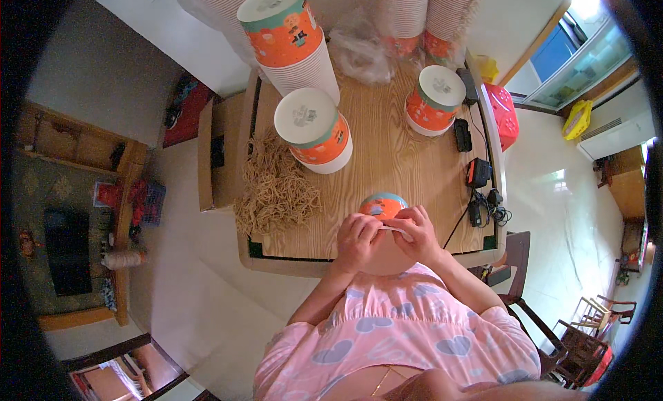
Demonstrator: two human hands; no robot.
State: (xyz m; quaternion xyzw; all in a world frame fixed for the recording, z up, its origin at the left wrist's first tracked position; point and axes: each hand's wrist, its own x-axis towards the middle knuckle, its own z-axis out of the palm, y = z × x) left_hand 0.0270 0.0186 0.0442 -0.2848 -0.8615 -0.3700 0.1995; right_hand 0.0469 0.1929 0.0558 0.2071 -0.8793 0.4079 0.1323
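An orange paper tub (384, 206) with a teal band is held at the table's front edge, close to my body. My left hand (357, 239) is closed at the tub's near rim, fingers bent and thumb pressed in. Beside it my right hand (416, 234) pinches the same rim, where a thin pale strip shows between the fingers. Whether that strip is the rim or a separate piece I cannot tell. To the left lies a tangled pile of tan paper cords (280, 190), apart from both hands.
Upside-down orange tubs stand on the wooden table (376, 163): a short stack (314, 128), a tall stack (293, 49) and another (435, 101) at right. Wrapped stacks and plastic film (359, 52) sit behind. A black-and-red battery (478, 173) and cables (483, 209) lie along the right edge.
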